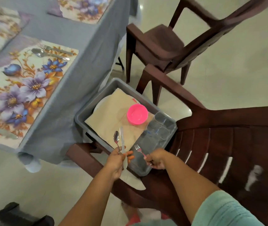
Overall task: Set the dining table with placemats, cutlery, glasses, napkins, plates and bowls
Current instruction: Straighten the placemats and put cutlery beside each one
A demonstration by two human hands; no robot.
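1. Landmark: grey tub (87,111), sitting on the seat of a brown chair (227,141) beside the table (74,51).
2. Left hand (116,162) is over the tub's near corner, fingers curled around a spoon (116,139) and a knife (122,141); both point up and away over the tub.
3. Right hand (156,159) is over the tub's near right edge, closed on the handle of a fork (138,149), tines pointing toward the tub's middle.
4. Inside the tub: beige napkins (110,115) lie over a white plate (100,103), a pink bowl (137,114) sits on the napkins, and clear glasses (158,126) stand along the right wall.
5. Left of the tub, on the grey tablecloth: a floral placemat (24,88) with a second fork (55,48) and a second spoon (48,54) along its far edge, and a second knife (3,132) at its near edge.
6. More placemats (84,8) lie further up the table.
7. Second brown chair (170,44) stands beyond the tub.
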